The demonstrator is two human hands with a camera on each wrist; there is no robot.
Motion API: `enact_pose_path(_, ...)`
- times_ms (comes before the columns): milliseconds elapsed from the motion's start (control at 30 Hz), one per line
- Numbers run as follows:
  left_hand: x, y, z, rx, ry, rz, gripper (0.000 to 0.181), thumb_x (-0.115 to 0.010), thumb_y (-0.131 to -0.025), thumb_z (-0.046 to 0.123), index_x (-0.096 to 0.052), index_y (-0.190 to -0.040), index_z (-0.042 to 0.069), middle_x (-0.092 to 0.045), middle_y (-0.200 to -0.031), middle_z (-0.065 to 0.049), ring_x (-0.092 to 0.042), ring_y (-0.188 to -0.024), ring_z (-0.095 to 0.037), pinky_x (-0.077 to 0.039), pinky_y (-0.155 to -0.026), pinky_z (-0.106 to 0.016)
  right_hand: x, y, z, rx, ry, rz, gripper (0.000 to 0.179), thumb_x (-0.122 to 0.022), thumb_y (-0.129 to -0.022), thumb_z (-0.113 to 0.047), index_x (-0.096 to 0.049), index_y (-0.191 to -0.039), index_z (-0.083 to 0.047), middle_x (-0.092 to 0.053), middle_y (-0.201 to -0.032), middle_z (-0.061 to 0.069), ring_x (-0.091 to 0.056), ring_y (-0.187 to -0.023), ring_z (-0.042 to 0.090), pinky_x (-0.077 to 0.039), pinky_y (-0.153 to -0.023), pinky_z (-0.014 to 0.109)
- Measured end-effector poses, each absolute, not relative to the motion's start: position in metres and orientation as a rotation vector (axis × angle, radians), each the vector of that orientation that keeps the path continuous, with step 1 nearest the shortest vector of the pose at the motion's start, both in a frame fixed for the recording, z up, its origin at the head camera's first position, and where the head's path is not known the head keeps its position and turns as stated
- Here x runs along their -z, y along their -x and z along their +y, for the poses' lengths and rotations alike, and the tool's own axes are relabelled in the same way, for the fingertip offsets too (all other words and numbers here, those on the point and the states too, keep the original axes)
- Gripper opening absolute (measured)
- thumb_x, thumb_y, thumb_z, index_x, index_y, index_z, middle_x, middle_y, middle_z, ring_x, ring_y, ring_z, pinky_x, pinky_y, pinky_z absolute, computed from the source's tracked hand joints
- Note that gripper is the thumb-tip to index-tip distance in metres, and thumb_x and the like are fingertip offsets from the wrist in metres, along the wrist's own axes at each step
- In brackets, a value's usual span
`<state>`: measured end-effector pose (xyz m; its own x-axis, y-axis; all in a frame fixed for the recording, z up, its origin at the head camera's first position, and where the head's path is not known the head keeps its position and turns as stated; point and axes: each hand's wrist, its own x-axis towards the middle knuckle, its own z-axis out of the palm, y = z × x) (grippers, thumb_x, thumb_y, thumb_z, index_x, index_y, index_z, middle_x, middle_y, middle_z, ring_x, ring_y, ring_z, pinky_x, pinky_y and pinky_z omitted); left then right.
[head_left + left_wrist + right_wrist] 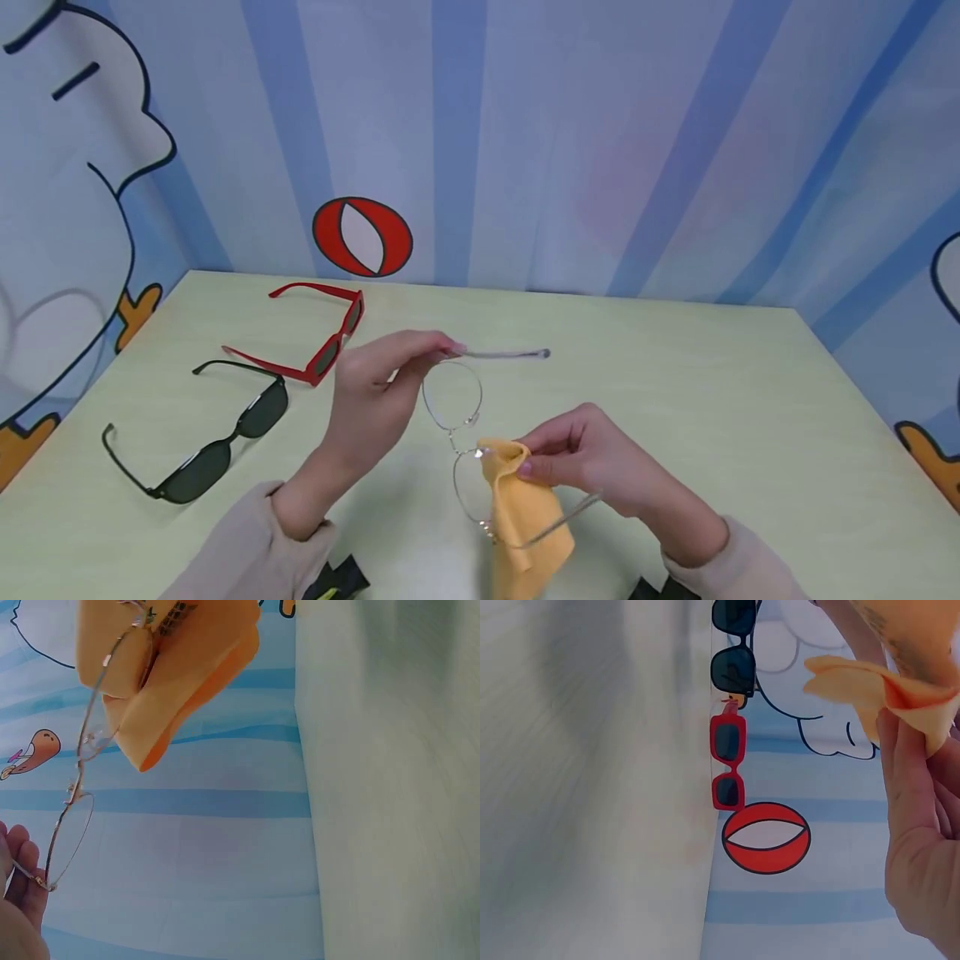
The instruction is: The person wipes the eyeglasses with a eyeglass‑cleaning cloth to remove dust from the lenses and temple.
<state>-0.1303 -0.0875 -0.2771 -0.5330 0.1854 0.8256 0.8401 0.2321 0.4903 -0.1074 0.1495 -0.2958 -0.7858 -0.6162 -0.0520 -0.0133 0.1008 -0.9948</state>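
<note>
In the head view my left hand (382, 396) pinches thin wire-rimmed eyeglasses (481, 392) near one hinge, above the table. One temple points right from my fingertips, and the two round clear lenses hang one below the other. My right hand (592, 458) pinches a yellow cloth (525, 517) between thumb and fingers, right at the lower lens, and the cloth hides part of that lens. The other temple crosses in front of the cloth. In the left wrist view the eyeglasses (79, 772) run from my left fingers up to the cloth (180, 682).
Red-framed sunglasses (326, 354) and black sunglasses (213, 462) lie unfolded on the left of the pale table (675, 358). A striped blue backdrop (525, 150) with cartoon drawings stands behind it. Dark strap-like pieces (345, 577) show at the near edge.
</note>
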Motion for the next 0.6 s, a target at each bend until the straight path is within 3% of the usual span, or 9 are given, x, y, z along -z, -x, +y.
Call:
enact_pose_path(100,0.279,0.130,-0.089,1.341,0.928,-1.869,0.024,-0.061,-0.077,-0.021,-0.069,-0.093,-0.005,-0.070,-0.086,-0.011,-0.066,-0.082,-0.017,-0.053,-0.079,-0.023,0.295,0.108,0.150,1.715,0.647,1.978,0.026,-0.062,-0.087,0.000,-0.061,-0.106,0.017,-0.067,-0.095,0.024,-0.067,-0.080,0.013,-0.055,-0.072,0.029)
enact_pose_path(233,0.280,0.130,-0.087,1.420,0.944,-1.854,0.024,-0.059,-0.078,-0.021,-0.068,-0.094,-0.006,-0.070,-0.085,-0.013,-0.067,-0.082,-0.017,-0.053,-0.078,-0.025,0.294,0.110,0.147,1.802,0.849,2.273,0.022,-0.062,-0.087,0.001,-0.066,-0.107,0.008,-0.068,-0.098,0.019,-0.067,-0.082,0.012,-0.055,-0.069,0.026)
enact_pose_path(300,0.281,0.131,-0.085,1.441,0.960,-1.844,0.024,-0.059,-0.078,-0.022,-0.068,-0.095,-0.007,-0.070,-0.085,-0.014,-0.068,-0.081,-0.017,-0.054,-0.077,-0.026,0.294,0.112,0.144,1.814,1.130,2.490,0.021,-0.062,-0.088,-0.001,-0.068,-0.108,0.003,-0.069,-0.099,0.015,-0.067,-0.087,0.013,-0.055,-0.070,0.025)
enact_pose_path(467,0.284,0.131,-0.078,1.417,0.977,-1.831,0.024,-0.062,-0.076,-0.022,-0.068,-0.095,-0.009,-0.070,-0.084,-0.014,-0.068,-0.077,-0.020,-0.054,-0.075,-0.025,0.296,0.121,0.125,1.388,2.179,2.878,0.020,-0.056,-0.093,-0.005,-0.069,-0.106,0.001,-0.069,-0.101,0.015,-0.066,-0.095,0.021,-0.053,-0.079,0.029)
enact_pose_path(600,0.286,0.129,-0.072,1.434,0.943,-1.821,0.021,-0.063,-0.076,-0.020,-0.069,-0.092,-0.008,-0.069,-0.081,-0.014,-0.068,-0.075,-0.020,-0.054,-0.074,-0.025,0.297,0.121,0.115,0.946,2.545,2.914,0.020,-0.051,-0.095,-0.004,-0.070,-0.102,0.002,-0.068,-0.103,0.014,-0.066,-0.094,0.022,-0.052,-0.081,0.030)
